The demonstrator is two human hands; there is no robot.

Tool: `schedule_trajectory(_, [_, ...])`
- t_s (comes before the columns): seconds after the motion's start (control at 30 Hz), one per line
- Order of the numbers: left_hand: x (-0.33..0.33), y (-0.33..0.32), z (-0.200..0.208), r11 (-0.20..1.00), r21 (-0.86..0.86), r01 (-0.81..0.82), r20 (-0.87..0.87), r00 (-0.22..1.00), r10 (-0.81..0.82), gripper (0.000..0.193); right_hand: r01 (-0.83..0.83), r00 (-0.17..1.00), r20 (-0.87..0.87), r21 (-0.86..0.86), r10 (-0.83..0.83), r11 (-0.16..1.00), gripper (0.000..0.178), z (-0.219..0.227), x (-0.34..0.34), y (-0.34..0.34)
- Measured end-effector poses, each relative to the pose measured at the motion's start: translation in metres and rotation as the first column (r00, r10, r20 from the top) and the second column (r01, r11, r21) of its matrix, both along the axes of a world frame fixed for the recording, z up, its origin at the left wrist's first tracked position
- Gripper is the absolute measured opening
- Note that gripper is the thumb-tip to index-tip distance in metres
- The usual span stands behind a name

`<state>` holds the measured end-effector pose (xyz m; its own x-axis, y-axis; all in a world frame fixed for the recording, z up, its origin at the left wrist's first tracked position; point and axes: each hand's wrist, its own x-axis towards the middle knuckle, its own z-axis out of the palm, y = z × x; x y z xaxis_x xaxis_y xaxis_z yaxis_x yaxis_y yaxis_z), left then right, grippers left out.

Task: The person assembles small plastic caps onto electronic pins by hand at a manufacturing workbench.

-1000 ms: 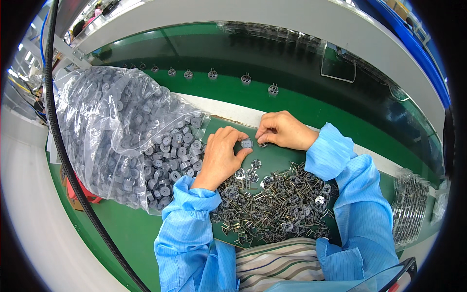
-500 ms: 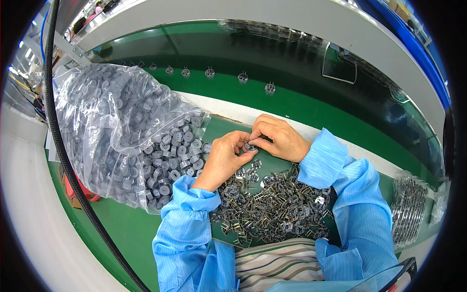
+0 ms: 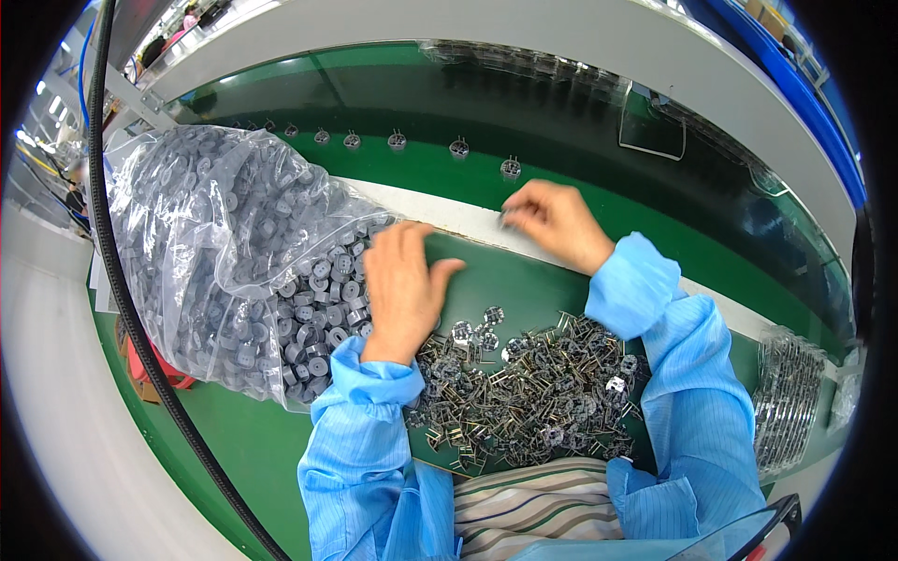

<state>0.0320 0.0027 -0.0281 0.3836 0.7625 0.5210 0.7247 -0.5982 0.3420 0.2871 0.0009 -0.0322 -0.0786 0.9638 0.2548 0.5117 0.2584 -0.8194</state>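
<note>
My right hand (image 3: 561, 224) pinches a small round pinned part (image 3: 505, 222) between thumb and fingers, above the white ledge beside the green belt. Much of that part is hidden by the fingers. My left hand (image 3: 402, 290) is open, fingers stretched out and thumb apart, at the edge of the grey round caps (image 3: 323, 304) spilling from a clear plastic bag (image 3: 196, 243). Close in front of me lies a pile of small dark parts with metal pins (image 3: 533, 397). A few loose ones (image 3: 488, 323) rest at its far side.
Beyond the white ledge (image 3: 440, 210) runs a green belt (image 3: 599, 201), carrying a spaced row of round pinned parts (image 3: 458, 148). A black braided cable (image 3: 131, 309) crosses the left side. Stacked clear trays (image 3: 786, 402) stand at the right.
My hands have parted. The right one has moved up and right toward the belt with the pinned part; the left has let go and moved left. The row on the belt has shifted slightly left.
</note>
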Motion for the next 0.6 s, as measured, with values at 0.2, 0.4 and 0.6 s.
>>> schedule_trajectory(0.2, [-0.024, 0.014, -0.012, 0.957, 0.144, -0.251, -0.222, 0.935, 0.278, 0.042, 0.254, 0.813, 0.448, 0.301, -0.371, 0.919, 0.016, -0.017, 0.045, 0.026])
schedule_trajectory(0.4, [-0.022, 0.013, -0.013, 0.989, -0.026, -0.143, -0.132, 0.982, 0.138, 0.027, -0.303, 0.931, 0.247, 0.106, 0.270, 0.947, 0.019, 0.010, 0.015, 0.001])
schedule_trajectory(0.6, [-0.017, 0.008, 0.005, 0.984, 0.138, -0.115, -0.073, 0.989, 0.126, 0.032, -0.668, 0.700, 0.250, -0.101, 0.669, 0.737, 0.021, 0.004, -0.030, -0.032])
